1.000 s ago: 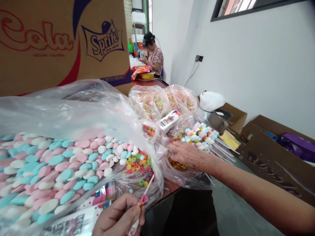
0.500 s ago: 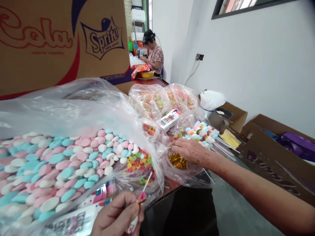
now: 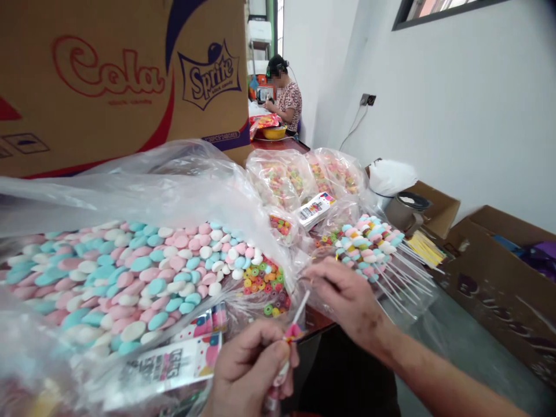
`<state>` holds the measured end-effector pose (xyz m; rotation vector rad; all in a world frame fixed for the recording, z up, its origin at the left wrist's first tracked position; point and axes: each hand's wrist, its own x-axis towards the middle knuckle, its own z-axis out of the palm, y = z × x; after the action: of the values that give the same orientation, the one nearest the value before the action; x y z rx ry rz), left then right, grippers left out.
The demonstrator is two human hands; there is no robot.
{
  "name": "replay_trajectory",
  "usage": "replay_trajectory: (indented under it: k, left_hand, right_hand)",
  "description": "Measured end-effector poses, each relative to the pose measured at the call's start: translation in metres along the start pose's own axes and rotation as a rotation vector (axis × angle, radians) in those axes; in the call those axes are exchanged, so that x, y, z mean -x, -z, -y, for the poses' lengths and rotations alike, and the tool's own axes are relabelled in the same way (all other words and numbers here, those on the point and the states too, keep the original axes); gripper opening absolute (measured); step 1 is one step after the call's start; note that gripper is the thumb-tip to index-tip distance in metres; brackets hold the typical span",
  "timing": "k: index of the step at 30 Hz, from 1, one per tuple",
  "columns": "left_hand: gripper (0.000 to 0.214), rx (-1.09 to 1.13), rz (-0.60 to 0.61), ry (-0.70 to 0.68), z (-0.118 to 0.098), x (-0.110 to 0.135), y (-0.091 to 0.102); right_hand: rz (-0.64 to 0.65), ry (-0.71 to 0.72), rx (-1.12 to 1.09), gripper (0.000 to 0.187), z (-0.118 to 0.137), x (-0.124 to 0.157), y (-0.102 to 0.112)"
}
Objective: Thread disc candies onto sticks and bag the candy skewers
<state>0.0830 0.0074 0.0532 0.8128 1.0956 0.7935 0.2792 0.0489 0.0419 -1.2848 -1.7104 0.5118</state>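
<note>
My left hand [image 3: 252,370] is closed on a white stick [image 3: 299,307] with a pink sweet on it, held low over the table's near edge. My right hand [image 3: 345,295] is just right of the stick's tip, its fingers pinched together on something I cannot make out. Behind the hands lies an open clear bag of pink, blue and white disc sweets [image 3: 139,278]. Coloured ring sweets [image 3: 263,281] sit at that bag's right end. A pile of finished sweet skewers [image 3: 369,243] lies right of my right hand, sticks pointing right.
A Cola and Sprite carton [image 3: 121,75] stands behind the big bag. Further clear bags of ring sweets [image 3: 299,176] lie at the back. Open cardboard boxes [image 3: 490,272] sit on the floor at right. Another person [image 3: 286,95] works at the table's far end.
My right hand has left the bag with the gold pieces and come back to the stick's tip. The left hand with the stick has risen slightly. The view has shifted left.
</note>
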Motion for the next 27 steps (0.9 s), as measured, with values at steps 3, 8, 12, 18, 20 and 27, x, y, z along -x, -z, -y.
replay_trajectory:
  k: [3,8,12,18,20,27]
  left_hand:
    - [0.024,0.076,0.057,-0.037,0.002,-0.006,-0.003]
    - [0.023,0.126,0.077,-0.108,0.005,-0.015,0.008]
    - [0.022,0.175,0.031,-0.124,0.009,-0.016,0.009]
    - [0.015,0.226,-0.076,-0.161,0.008,-0.014,0.003]
    - [0.014,0.208,-0.108,-0.177,0.006,-0.015,0.004]
    - [0.018,0.109,-0.15,-0.136,0.001,-0.022,0.007]
  right_hand:
    - [0.04,-0.056,-0.221,0.016,0.024,0.018,-0.033]
    - [0.089,-0.128,-0.284,0.019,0.029,0.025,-0.046]
    - [0.145,-0.166,-0.255,0.021,0.03,0.023,-0.042]
    - [0.199,-0.207,-0.271,0.023,0.031,0.022,-0.043]
    - [0.208,-0.187,-0.266,0.023,0.03,0.022,-0.043]
    - [0.074,0.33,0.248,0.023,0.028,0.026,-0.046]
